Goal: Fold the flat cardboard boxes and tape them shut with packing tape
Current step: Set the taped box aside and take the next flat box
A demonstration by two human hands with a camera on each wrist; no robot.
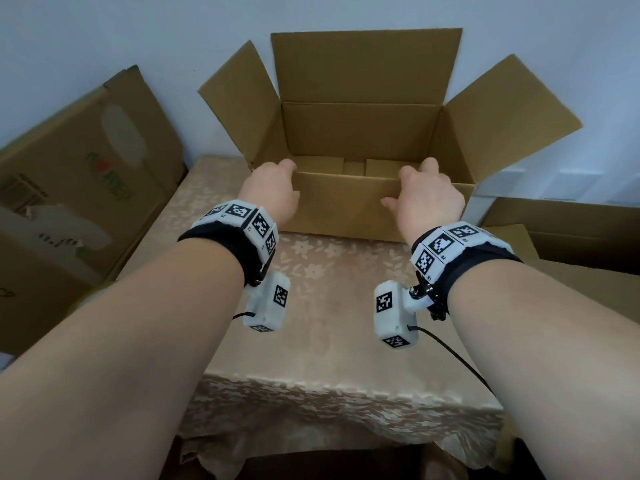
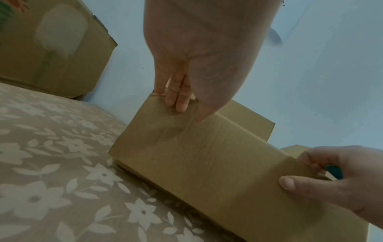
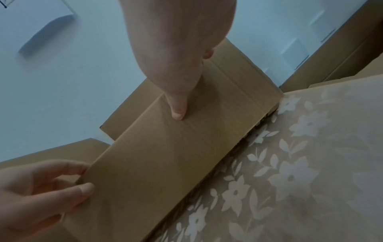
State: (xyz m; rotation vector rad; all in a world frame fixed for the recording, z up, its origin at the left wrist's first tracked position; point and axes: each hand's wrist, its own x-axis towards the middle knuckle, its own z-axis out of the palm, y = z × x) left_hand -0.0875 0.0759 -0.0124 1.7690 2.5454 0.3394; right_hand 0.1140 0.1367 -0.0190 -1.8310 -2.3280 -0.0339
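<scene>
Hands hold the near wall of the box (image 1: 360,133), which stands upright at the middle of the head view on the flowered worktop (image 1: 322,306). Our left hand (image 1: 273,192) hooks its fingers over the rim near the left corner with the thumb on the outer face; our right hand (image 1: 429,195) pinches the same rim further right, thumb outside. We judge the folding step nearly done: three top flaps stand open, and the near one looks folded down or inward, though we cannot tell which. Inside, at the centre of the frame, the bottom flaps lie folded with a gap between them, and nothing else shows in it. No tape is in view, so next we must find it and seal the seams. A printed box (image 1: 69,188) leans at left, and more cardboard (image 1: 571,230) sits at right.
</scene>
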